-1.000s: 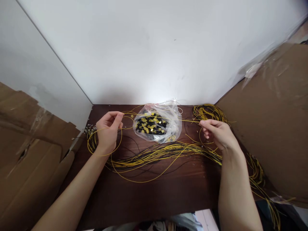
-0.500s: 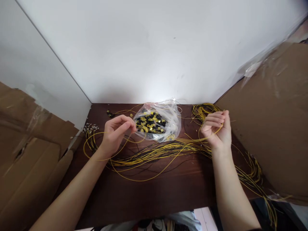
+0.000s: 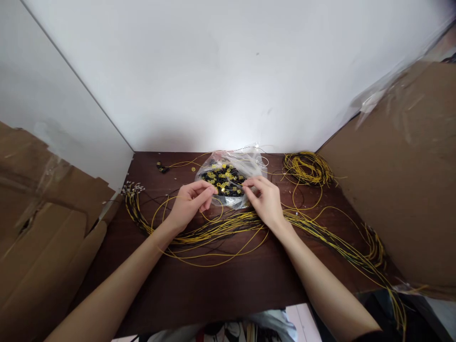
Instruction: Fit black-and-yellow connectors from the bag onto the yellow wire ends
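My left hand (image 3: 192, 203) is closed in a pinch at the near left side of the clear plastic bag (image 3: 239, 202). Between its fingertips is a yellow wire (image 3: 223, 209), which curls in a small loop beside the hand. My right hand (image 3: 264, 198) pinches the end of a wire over the bag's right part, its thin tip pointing left toward my left hand. Small yellow and black plastic pieces (image 3: 223, 179) fill the open bag. Below both hands stretches a long bundle of yellow and black wires (image 3: 213, 230).
A coil of yellow and black wire (image 3: 307, 169) lies at the back right. White-tipped wire ends (image 3: 133, 188) are at the left. A few loose pieces (image 3: 162, 167) sit at the back left. Cardboard (image 3: 399, 180) flanks the dark table (image 3: 221, 289), with a white wall (image 3: 213, 76) behind.
My right hand has moved left from beside the coil to the bag, bringing the wire end close to my left hand. My left hand has shifted slightly right and nearer to me.
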`<state>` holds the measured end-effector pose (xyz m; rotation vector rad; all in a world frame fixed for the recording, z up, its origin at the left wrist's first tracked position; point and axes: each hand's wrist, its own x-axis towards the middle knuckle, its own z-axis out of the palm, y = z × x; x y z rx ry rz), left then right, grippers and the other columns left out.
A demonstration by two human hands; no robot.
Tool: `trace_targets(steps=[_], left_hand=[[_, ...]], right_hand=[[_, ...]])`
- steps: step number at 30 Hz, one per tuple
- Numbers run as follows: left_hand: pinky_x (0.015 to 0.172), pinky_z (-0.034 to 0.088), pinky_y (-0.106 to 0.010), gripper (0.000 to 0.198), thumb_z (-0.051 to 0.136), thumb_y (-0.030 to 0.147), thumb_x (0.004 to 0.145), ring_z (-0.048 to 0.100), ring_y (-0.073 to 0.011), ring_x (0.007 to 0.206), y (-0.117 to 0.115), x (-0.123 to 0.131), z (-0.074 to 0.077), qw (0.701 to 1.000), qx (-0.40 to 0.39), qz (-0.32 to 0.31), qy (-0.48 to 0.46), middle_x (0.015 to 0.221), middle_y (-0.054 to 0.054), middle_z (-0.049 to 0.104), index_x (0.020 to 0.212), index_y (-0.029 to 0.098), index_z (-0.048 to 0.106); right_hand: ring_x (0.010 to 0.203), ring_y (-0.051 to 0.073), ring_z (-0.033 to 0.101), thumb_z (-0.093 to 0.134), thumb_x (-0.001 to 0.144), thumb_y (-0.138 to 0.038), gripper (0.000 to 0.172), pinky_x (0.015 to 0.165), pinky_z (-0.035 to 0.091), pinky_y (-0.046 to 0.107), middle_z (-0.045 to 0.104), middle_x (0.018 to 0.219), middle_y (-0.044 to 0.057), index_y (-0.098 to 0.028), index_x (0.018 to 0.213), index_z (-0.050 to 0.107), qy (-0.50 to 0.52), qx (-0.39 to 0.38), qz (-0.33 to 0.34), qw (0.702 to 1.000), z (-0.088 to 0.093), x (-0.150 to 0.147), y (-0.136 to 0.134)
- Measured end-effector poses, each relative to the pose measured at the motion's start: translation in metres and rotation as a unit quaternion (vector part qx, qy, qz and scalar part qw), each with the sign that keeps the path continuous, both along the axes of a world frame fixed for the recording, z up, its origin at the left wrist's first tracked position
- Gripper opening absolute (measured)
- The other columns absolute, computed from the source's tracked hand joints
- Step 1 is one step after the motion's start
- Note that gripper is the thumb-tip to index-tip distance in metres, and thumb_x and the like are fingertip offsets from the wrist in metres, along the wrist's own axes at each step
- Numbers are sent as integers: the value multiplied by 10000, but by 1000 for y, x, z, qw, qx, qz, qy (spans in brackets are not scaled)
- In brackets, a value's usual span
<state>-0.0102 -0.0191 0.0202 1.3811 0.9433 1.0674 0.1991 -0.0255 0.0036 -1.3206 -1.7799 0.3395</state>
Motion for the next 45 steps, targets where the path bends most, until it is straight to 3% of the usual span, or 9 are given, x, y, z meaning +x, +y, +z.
trace_targets(steps=[5,9,15,20,25,32,36,45], left_hand=[[435,290,-181,194,571,305,823,361,-52,413,-1,4,-4,1000,3,-7,24,449,51,455,747,133,621],[417,291,-178,199,574,307,816,374,-54,413,-2,8,-9,998,12,-22,53,461,41,477,727,135,617],[456,404,-192,193,571,316,818,485,-65,447,-1,11,-15,999,9,-30,16,587,9,583,851,131,614],[521,488,-222,336,657,257,744,559,-84,525,-1,12,-20,999,-2,-31,7,763,-25,666,1051,138,593],[557,519,-238,232,697,232,704,590,-103,576,-1,11,-23,999,2,-39,-4,776,-43,678,907,127,659],[534,500,-220,141,703,223,698,577,-93,527,-1,10,-23,1000,14,-4,14,700,-21,655,803,132,674],[522,502,-220,146,706,230,690,575,-95,526,0,10,-22,999,24,22,20,705,-15,650,801,143,666],[570,516,-211,155,690,226,706,576,-97,617,-1,10,-25,998,46,12,42,786,-25,622,836,144,662]], right_hand=[[837,198,596,511,837,-137,168,784,463,310,645,890,67,-189,837,671,-103,6,-3,995,-9,-3,7],[809,205,587,503,843,-137,178,758,459,321,641,865,80,-186,851,674,-115,-1,-12,993,-12,-3,10],[711,163,591,536,847,-211,140,657,462,282,657,832,49,-189,857,674,48,8,-7,999,-1,-5,1],[772,165,616,577,837,-239,114,708,480,295,671,853,42,-207,849,686,128,0,63,990,3,-18,-14],[814,162,623,573,842,-223,118,752,489,300,671,880,44,-213,848,690,138,-12,123,983,-1,-31,-21],[678,145,583,592,831,-274,127,630,455,275,669,807,37,-201,852,694,179,-62,88,978,-4,-30,-19],[620,138,522,582,836,-301,157,613,417,270,631,709,25,-190,798,686,138,-56,50,988,-4,-27,-19],[536,101,421,562,826,-238,154,508,333,232,574,659,-3,-167,718,645,91,-63,54,992,-1,-30,-22]])
